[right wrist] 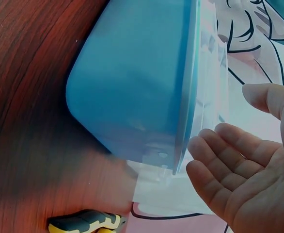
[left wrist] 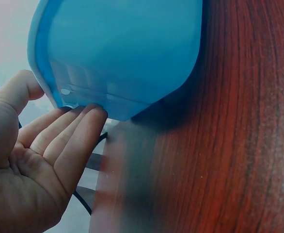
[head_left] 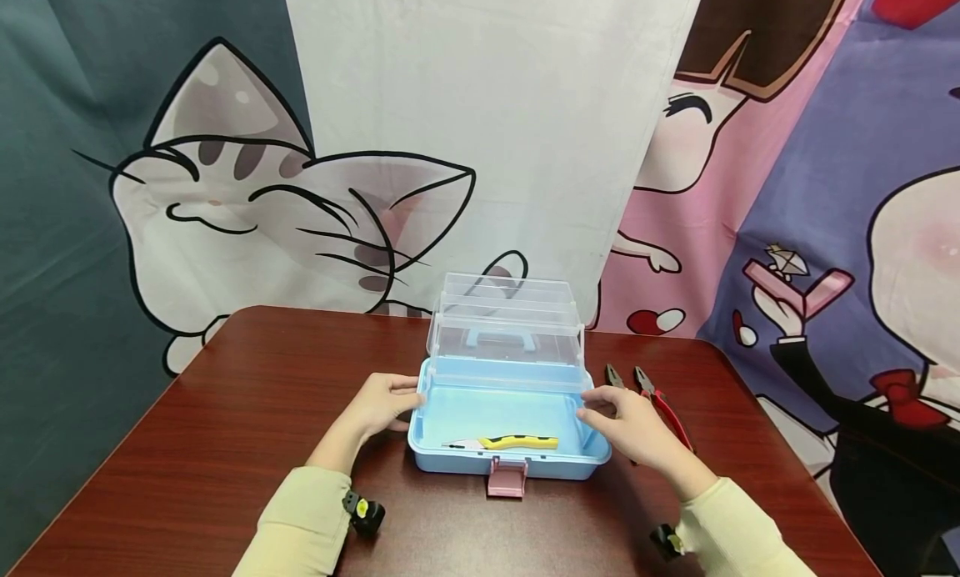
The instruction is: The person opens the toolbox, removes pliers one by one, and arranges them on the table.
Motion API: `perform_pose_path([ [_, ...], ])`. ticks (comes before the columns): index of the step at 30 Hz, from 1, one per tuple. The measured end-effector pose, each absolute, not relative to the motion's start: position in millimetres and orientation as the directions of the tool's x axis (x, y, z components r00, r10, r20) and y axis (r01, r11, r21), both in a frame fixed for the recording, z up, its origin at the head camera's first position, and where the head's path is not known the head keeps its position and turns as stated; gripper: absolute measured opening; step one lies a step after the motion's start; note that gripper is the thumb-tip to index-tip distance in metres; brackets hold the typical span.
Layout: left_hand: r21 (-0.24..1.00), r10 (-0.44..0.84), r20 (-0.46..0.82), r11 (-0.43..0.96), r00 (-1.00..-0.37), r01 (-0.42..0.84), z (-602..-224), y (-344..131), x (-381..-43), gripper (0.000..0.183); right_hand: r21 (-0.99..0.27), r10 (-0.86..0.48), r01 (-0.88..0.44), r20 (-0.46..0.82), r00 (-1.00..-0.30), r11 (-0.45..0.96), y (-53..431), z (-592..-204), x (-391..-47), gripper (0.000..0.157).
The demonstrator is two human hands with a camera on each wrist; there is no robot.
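A light blue plastic toolbox (head_left: 480,402) stands on the table with its clear lid (head_left: 510,306) raised at the back. Inside, near the front wall, lie needle-nose pliers (head_left: 517,442) with yellow and black handles. My left hand (head_left: 378,406) holds the box's left side, thumb at the rim and fingers against the outer wall (left wrist: 118,53). Over the right rim hovers my right hand (head_left: 633,423), palm toward the box; its fingers (right wrist: 205,179) are loosely bent around nothing. A pink latch (head_left: 507,477) hangs down at the front.
Right of the box lie red-handled pliers (head_left: 667,414) and another pair of pliers (head_left: 613,377), partly hidden by the right hand. Yellow and black handles (right wrist: 84,222) show low in the right wrist view. A cartoon-printed cloth (head_left: 480,127) hangs behind the brown table (head_left: 300,368).
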State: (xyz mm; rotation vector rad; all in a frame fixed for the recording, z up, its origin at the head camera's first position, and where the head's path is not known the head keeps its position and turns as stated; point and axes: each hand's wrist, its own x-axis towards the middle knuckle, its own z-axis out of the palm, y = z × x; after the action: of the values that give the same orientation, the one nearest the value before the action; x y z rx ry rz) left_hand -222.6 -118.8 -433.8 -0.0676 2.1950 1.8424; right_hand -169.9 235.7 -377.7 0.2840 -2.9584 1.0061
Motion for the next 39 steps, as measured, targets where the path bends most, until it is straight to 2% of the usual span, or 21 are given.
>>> perform_pose_path([
  [18, 0.96, 0.153, -0.238, 0.183, -0.959, -0.209, -433.6, -118.3, -222.4, 0.039, -0.647, -0.259, -0.24, 0.068, -0.963, 0.723, 221.7, -383.5, -173.1, 0.039],
  [39, 0.96, 0.151, -0.243, 0.18, -0.958, -0.215, -433.0, -118.9, -222.6, 0.039, -0.611, -0.354, -0.298, 0.032, -0.935, 0.733, 211.7, -393.4, -179.4, 0.049],
])
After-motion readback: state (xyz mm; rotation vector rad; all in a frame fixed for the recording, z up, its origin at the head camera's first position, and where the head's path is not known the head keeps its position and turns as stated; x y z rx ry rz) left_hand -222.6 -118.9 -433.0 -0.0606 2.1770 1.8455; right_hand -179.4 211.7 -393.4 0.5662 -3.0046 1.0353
